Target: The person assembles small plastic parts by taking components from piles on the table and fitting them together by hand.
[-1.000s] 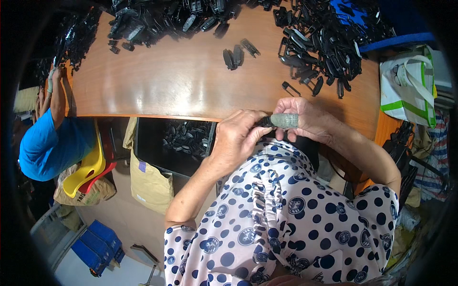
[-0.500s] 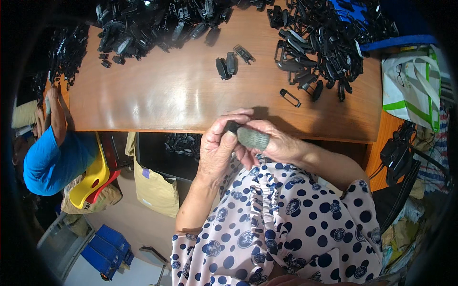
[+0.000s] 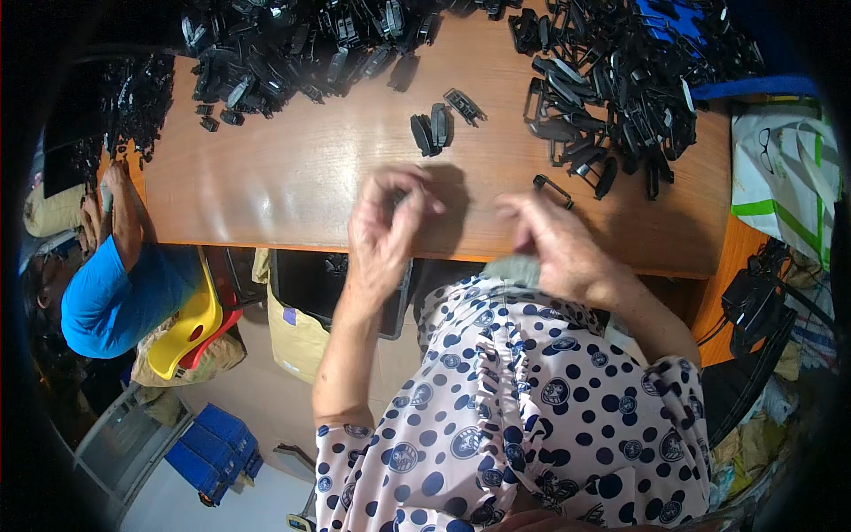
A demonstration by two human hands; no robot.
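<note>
Over the table's near edge, my left hand [image 3: 383,232] is curled, its thumb and forefinger closing round a small dark thing that the fingers mostly hide. My right hand [image 3: 572,257] is apart from it, fingers stretched toward a black rectangular plastic frame [image 3: 553,190] and blurred by motion. A grey-green knitted cover [image 3: 514,269] sits over its thumb, which points away from the fingers. Nothing shows in the right hand. Beyond the hands, two dark oval plastic pieces [image 3: 430,131] lie side by side, with a narrow slotted black part [image 3: 465,107] next to them.
Heaps of black plastic parts cover the table's far left [image 3: 284,66] and right [image 3: 612,89]. A white-and-green bag [image 3: 780,168] stands at the right. Under the table's edge is a dark bin [image 3: 306,293]. A person in blue [image 3: 124,297] works at the left beside a yellow chair [image 3: 191,328].
My hands have come apart. The left has risen slightly to the left over the table; the right has moved right, its fingers now toward the black frame.
</note>
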